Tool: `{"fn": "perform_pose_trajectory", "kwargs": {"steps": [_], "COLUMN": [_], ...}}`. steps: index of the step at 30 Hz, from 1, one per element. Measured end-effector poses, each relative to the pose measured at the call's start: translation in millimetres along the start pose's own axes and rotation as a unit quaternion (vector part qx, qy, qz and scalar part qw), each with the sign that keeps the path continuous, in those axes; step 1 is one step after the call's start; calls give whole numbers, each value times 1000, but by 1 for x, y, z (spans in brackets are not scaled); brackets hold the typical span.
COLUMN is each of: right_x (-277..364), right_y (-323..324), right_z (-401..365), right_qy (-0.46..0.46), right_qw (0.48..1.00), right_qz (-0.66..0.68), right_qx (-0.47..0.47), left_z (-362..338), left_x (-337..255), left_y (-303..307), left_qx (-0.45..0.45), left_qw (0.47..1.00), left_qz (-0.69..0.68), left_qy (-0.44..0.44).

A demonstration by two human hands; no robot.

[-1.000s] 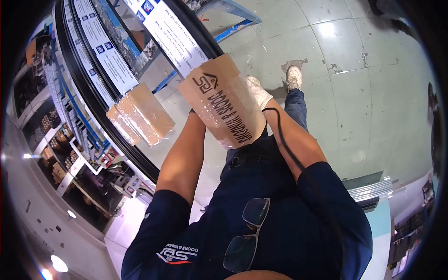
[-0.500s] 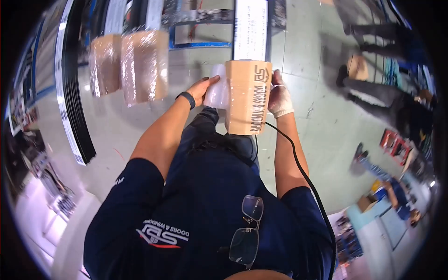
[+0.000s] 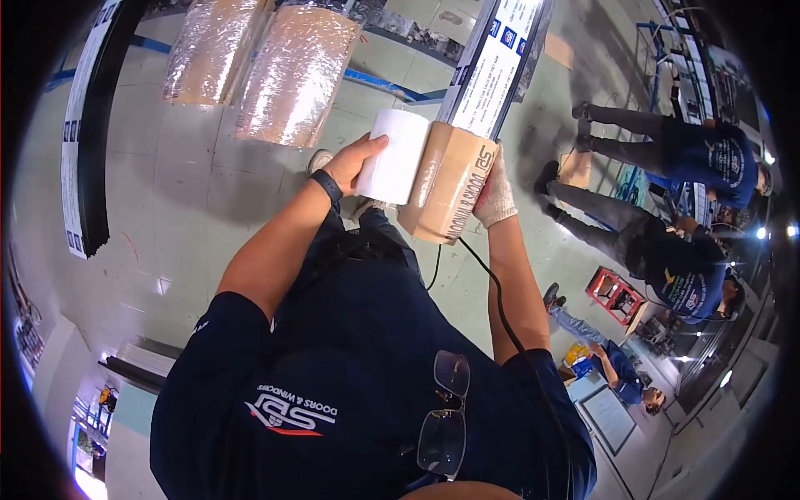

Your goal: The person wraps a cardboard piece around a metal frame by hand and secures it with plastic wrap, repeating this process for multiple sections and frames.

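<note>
In my left hand (image 3: 354, 164) is a roll of whitish stretch film (image 3: 396, 158), fingers closed round its left side. The roll is right against a brown cardboard end cap (image 3: 446, 187) with printed lettering, partly covered in shiny clear film. This cap covers the near end of a long bundle of labelled profiles (image 3: 500, 62). My right hand (image 3: 497, 187), in a pale knit glove, grips the cap's right side; its fingers are mostly hidden behind the cardboard.
Two more film-wrapped cardboard ends (image 3: 300, 75) lie at upper left. Dark stacked profiles (image 3: 92, 125) stand at far left. A black cable (image 3: 492, 275) hangs by my right arm. Several people (image 3: 683, 250) are at the right, near a red rack (image 3: 615, 294).
The view has turned, so the bundle now slants to the upper right. The film roll shows more fully beside the cap. Both hands keep their hold.
</note>
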State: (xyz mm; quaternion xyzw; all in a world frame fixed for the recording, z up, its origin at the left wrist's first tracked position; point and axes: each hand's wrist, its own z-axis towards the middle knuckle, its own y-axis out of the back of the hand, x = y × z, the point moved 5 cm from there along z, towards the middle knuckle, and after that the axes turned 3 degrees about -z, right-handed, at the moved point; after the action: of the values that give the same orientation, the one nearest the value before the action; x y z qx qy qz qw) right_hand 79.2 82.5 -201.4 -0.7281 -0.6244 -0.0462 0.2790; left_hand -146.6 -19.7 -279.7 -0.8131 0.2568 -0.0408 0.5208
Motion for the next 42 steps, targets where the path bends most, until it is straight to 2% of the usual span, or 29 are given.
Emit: {"fn": "perform_pose_trajectory", "kwargs": {"steps": [2, 4, 5, 6, 7, 8, 9, 11, 13, 14, 15, 19, 20, 21, 23, 25, 27, 28, 29, 31, 32, 33, 34, 35, 37, 38, 39, 41, 42], "right_x": [-1, 3, 1, 10, 20, 28, 27, 17, 5, -1, 11, 21, 23, 26, 34, 42, 36, 34, 34, 38, 35, 26, 18, 13, 17, 9, 9, 8, 9], "right_y": [0, 11, 12, 9, -1, -9, -24, -68, -86, -85, -107, -61, -54, -51, -42, -25, -12, -9, -7, 12, 38, 61, 69, 81, 82, 101, 104, 109, 110], "right_z": [-2, -8, -16, -32, -48, -62, -79, -115, -130, -128, -150, -136, -134, -134, -137, -142, -144, -142, -142, -136, -114, -93, -84, -77, -75, -56, -49, -37, -32], "right_qy": [7, 79, 84, 183, 276, 319, 320, 359, 294, 343, 350, 288, 261, 264, 287, 282, 272, 301, 329, 321, 266, 208, 193, 192, 189, 253, 254, 271, 267], "right_qw": [1000, 987, 987, 949, 883, 818, 821, 801, 862, 853, 844, 900, 917, 918, 881, 891, 902, 883, 861, 854, 913, 956, 974, 976, 978, 957, 959, 920, 919], "right_qz": [-13, -74, -70, -203, -328, -421, -415, -451, -410, -392, -404, -326, -302, -297, -373, -353, -331, -359, -387, -407, -308, -201, -86, -73, -26, -138, -128, -279, -282], "right_qx": [-20, -116, -115, -157, -194, -229, -228, -160, -46, -42, -42, -25, -7, -6, -36, -43, -51, -38, -25, -45, 6, 59, 80, 77, 89, 9, 7, -42, -66], "left_z": [-7, -23, -26, -28, -28, -24, -20, -16, -21, -27, -34, -22, -13, -11, -8, -4, -3, 6, 0, -2, 1, 3, 1, 6, 19, 32, 33, 34, 37], "left_x": [-3, -18, -23, -28, -33, -33, -28, -28, -32, -31, -27, -16, -14, -9, 4, 14, 21, 28, 35, 38, 36, 27, 24, 25, 19, 21, 23, 22, 21], "left_y": [-10, -25, -34, -42, -49, -61, -74, -98, -124, -140, -154, -168, -160, -159, -159, -168, -171, -183, -200, -210, -202, -196, -198, -188, -165, -149, -145, -139, -129], "left_qx": [19, -36, -33, -39, -47, -32, -32, -56, -31, -4, 21, -16, -39, -36, -65, -57, -176, -124, -130, -124, -124, -98, -65, -57, -175, -128, -123, -113, -94], "left_qw": [1000, 993, 993, 991, 988, 991, 990, 973, 975, 977, 979, 953, 857, 855, 811, 824, 712, 813, 821, 761, 757, 637, 497, 494, 503, 636, 632, 632, 677], "left_qz": [-14, 80, 85, 100, 117, 76, 82, 139, 122, 134, 146, 219, 429, 434, 509, 487, 624, 538, 515, 607, 612, 706, 776, 783, 795, 723, 729, 716, 682], "left_qy": [3, -77, -76, -85, -94, -110, -109, -178, -185, -164, -140, -210, -282, -281, -281, -283, -269, -186, -207, -193, -191, -293, -382, -373, -291, -237, -231, -273, -262]}}
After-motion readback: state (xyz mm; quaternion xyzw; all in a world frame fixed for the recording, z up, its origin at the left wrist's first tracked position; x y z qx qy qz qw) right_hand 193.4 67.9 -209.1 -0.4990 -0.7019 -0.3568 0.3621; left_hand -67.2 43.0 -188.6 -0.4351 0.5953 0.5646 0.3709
